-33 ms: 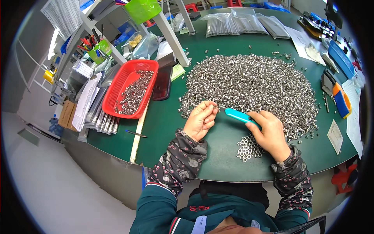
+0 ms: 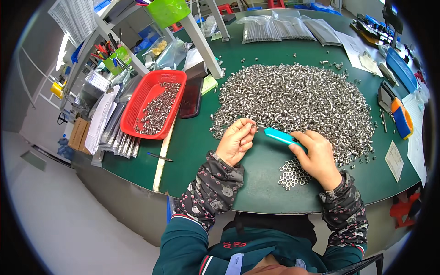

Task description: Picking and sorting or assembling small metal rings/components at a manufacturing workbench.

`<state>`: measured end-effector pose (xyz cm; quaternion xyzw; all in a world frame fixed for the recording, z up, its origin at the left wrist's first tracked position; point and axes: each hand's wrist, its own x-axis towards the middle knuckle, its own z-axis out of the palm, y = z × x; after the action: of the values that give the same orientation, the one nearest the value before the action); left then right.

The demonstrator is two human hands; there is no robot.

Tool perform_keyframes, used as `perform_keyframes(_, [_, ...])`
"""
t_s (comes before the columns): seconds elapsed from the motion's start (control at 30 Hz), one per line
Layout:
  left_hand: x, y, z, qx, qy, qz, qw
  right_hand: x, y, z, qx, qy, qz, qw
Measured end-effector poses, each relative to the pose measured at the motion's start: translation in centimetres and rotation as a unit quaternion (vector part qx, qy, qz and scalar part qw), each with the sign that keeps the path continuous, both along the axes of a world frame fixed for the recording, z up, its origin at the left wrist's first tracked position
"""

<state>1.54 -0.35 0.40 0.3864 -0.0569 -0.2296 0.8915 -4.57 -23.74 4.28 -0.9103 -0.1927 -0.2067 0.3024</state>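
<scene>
The left hand (image 2: 234,142) pinches one tiny shiny metal ring (image 2: 253,125), maybe a nut. The right hand (image 2: 316,157) wraps its fingers around a smooth teal tool (image 2: 280,136), beside the big bumpy ring pile (image 2: 298,101) on the green table (image 2: 197,146).

Left hand (image 2: 236,140) pinching a small metal ring at the heap (image 2: 298,103) edge, right hand (image 2: 316,156) gripping a turquoise-handled tool (image 2: 280,136), sorted rings (image 2: 289,174) near the green table (image 2: 201,151) front edge, red basket (image 2: 153,110) toward its left edge

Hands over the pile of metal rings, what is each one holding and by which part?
The right hand grips a teal-handled tool by its handle's rear end. The left hand pinches something small at its fingertips, probably a metal ring; too small to tell.
</scene>
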Motion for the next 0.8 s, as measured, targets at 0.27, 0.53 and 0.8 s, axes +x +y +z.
perform_keyframes(0.27, [-0.3,-0.5,0.1,0.024,-0.002,0.011,1.0,0.0,0.2,-0.2,0.016,0.027,0.015,0.999])
perform_keyframes(0.53, [-0.6,-0.9,0.0,0.051,-0.018,0.035,0.998,-0.1,0.4,-0.4,0.008,0.03,0.013,0.999])
perform_keyframes(0.8, [-0.8,-0.8,-0.2,0.061,-0.033,0.038,0.997,-0.2,0.6,-0.3,-0.048,-0.047,-0.008,0.998])
